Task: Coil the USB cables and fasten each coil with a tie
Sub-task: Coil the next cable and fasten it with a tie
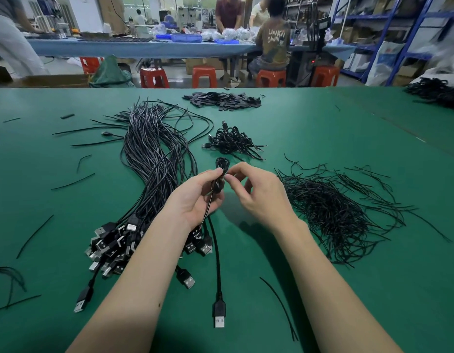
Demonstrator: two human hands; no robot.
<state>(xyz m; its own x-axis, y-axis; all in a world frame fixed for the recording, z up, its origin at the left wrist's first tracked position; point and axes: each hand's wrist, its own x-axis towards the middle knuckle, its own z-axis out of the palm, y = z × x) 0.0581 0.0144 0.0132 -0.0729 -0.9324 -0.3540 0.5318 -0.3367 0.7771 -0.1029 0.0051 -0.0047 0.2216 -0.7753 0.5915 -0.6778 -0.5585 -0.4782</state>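
My left hand (203,197) grips a coiled USB cable (221,174) above the green bench (322,289); my right hand (259,192) pinches its middle; loose ties (330,207) lie at three o'clock.

Both hands raised together, left hand (199,193) curled, right hand (259,193) pinching.

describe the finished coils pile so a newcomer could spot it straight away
On the green table, look just beyond the two hands, left hand and right hand, between the long bundle of uncoiled USB cables on the left and the loose heap of ties on the right. The finished coils pile is a small dark clump there. Unlike its neighbours, its cables are wound into tight loops.
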